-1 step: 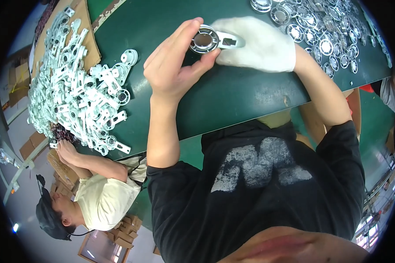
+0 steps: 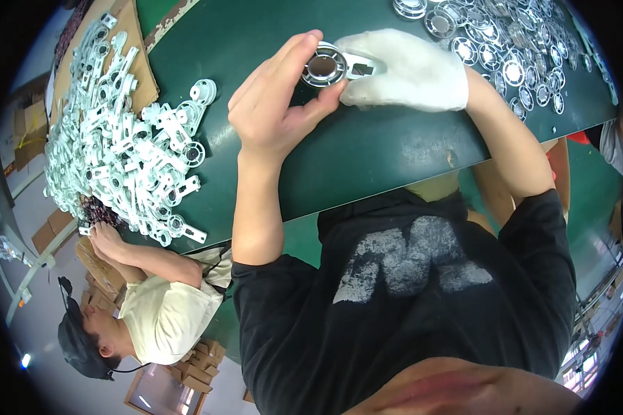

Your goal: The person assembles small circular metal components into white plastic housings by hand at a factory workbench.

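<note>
Over the green table [image 2: 367,152], both hands hold one white plastic part [image 2: 360,67] with a slotted arm and a round chrome-rimmed end. My left hand [image 2: 266,111], bare, grips the round end, fingers along its upper edge and thumb below. In a white glove, my right hand [image 2: 415,72] is closed on the arm end, which its fingers partly cover. Chrome rings [image 2: 512,72] lie in a heap beyond my right hand. Farther left is a large pile of similar white parts [image 2: 152,152].
A co-worker in a pale shirt [image 2: 169,304] sits at the left, hands [image 2: 106,241] by the pile and some small dark pieces [image 2: 98,212]. A cardboard sheet [image 2: 147,76] lies under the pile's far part. Stacked cardboard boxes [image 2: 199,366] stand behind the co-worker.
The held part and both hands have shifted very slightly, with the round end tilted a little differently. Both hands keep their grip.
</note>
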The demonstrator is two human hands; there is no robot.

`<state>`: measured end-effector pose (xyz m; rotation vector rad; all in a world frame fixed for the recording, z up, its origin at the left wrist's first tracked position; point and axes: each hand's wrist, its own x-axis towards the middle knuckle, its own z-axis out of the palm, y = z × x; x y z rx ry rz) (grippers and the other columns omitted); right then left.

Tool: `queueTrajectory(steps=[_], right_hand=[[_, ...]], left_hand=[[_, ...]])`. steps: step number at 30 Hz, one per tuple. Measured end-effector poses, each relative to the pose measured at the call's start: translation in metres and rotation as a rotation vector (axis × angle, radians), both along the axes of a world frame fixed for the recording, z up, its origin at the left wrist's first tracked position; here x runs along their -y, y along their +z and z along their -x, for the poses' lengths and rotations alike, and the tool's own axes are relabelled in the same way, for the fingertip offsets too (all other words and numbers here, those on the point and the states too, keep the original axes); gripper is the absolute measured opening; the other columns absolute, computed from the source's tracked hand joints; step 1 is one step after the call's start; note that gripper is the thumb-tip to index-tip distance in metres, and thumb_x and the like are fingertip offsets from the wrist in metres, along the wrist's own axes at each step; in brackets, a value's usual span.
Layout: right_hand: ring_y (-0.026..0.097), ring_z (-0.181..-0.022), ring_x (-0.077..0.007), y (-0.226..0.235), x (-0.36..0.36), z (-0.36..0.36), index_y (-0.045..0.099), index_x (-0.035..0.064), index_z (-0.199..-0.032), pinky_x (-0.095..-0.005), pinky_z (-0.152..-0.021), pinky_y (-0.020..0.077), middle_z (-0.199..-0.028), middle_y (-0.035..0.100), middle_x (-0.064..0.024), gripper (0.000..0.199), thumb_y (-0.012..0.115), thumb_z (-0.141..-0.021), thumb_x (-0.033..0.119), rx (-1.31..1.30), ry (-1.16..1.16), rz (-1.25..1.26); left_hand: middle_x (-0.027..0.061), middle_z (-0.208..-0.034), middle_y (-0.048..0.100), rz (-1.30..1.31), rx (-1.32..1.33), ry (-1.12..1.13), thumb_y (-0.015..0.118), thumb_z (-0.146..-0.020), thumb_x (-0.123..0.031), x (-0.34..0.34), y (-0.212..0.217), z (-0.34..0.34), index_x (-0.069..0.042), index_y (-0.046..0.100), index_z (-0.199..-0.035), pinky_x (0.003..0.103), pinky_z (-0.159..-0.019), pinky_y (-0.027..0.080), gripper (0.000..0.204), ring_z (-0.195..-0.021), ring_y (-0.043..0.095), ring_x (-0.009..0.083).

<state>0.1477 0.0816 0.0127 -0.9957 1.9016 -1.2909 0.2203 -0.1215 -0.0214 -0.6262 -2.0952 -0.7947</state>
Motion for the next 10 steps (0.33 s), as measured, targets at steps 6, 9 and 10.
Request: queueTrajectory(steps=[6, 9, 10], right_hand=[[0.061, -0.069, -0.0146, 0.005, 0.003, 0.002, 0.068, 0.0031, -0.099, -0.0297, -0.065, 0.0502, -0.076, 0.065, -0.0053, 0.049, 0.062, -0.099, 0.052, 0.205, 0.025, -0.137], [0.059, -0.067, -0.0133, -0.024, 0.01, -0.009, 0.073, 0.005, -0.106, -0.0297, -0.066, 0.0513, -0.073, 0.064, -0.0048, 0.052, 0.062, -0.098, 0.055, 0.135, -0.166, 0.166], [0.062, -0.07, -0.0141, -0.009, 0.007, -0.004, 0.074, 0.0055, -0.11, -0.0296, -0.07, 0.0531, -0.08, 0.068, -0.0059, 0.052, 0.066, -0.096, 0.055, 0.083, -0.137, 0.044]], left_hand=[[0.0144, -0.11, 0.077, -0.013, 0.045, -0.082, 0.087, -0.063, 0.001, -0.004, -0.004, 0.001, 0.002, 0.069, -0.121, 0.029, -0.073, 0.061, 0.061, -0.084, 0.075, 0.0239], [0.0138, -0.123, 0.073, -0.25, 0.285, -0.223, 0.086, -0.072, -0.007, -0.006, -0.007, 0.002, 0.002, 0.058, -0.136, 0.032, -0.08, 0.061, 0.071, -0.097, 0.074, 0.0269], [0.013, -0.135, 0.069, -0.426, 0.455, -0.331, 0.085, -0.08, -0.016, -0.004, -0.009, 0.001, 0.001, 0.05, -0.146, 0.034, -0.084, 0.061, 0.077, -0.107, 0.072, 0.0303]])
